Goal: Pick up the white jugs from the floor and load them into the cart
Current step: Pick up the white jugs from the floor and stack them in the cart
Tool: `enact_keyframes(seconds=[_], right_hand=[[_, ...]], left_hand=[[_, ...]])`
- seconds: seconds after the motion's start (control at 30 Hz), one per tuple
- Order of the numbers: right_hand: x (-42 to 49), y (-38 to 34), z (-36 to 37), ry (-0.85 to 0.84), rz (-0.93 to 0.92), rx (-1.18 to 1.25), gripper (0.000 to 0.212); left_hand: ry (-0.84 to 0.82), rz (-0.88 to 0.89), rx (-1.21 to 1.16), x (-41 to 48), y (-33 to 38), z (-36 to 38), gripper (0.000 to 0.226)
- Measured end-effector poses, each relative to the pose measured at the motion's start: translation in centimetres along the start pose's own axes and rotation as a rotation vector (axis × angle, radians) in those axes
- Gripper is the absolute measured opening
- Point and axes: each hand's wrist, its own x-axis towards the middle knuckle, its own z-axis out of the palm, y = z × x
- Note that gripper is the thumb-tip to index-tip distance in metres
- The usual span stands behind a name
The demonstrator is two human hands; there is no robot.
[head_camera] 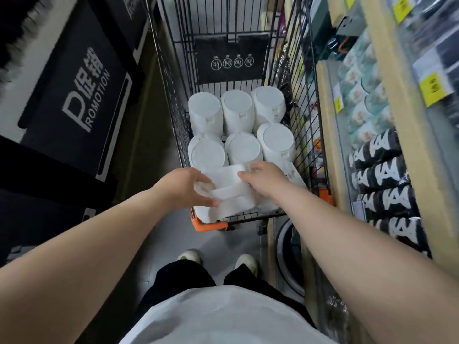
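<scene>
A black wire cart (301, 100) with orange corner bumpers stands in front of me. Several white jugs (238, 112) sit upside down in two rows on its floor. At the near end of the cart I hold one more white jug (231, 192), lying on its side with its handle up. My left hand (185, 187) grips its left side, thumb and fingers curled round it. My right hand (264, 178) grips its right upper edge. Another white jug (294, 175) lies partly hidden under my right hand.
A black promotion sign (82, 95) stands to the left of the cart. Shelves with boxed goods (360, 95) and black-and-white packs (387, 184) run along the right. My feet (218, 259) stand on grey floor just behind the cart.
</scene>
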Motion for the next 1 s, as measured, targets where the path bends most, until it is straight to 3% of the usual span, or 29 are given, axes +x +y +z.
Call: enact_keyframes(seconds=[0.13,0.33,0.53,0.73,1.0], right_hand=[[-2.3,-0.5,0.5,0.113,0.059,0.005,0.045],[-6.8,-0.2,2.9,0.541,0.164,0.372,0.045],[-15.6,0.8,6.3,0.867,0.145,0.532,0.039],[-26.5,5.0,11.0,1.131,0.280,0.554,0.043],[-43.8,11.4,22.9,1.488,0.491,0.716,0.044]], left_hand=[[-0.035,0.096,-0.026,1.1,0.0,-2.3,0.069],[-0.047,0.453,-0.078,0.6,2.5,-5.1,0.043],[-0.114,0.774,-0.009,-2.2,5.9,-4.4,0.039],[-0.193,1.026,0.024,-8.8,10.4,0.4,0.035],[-0.481,1.268,0.150,-24.6,12.9,12.4,0.039]])
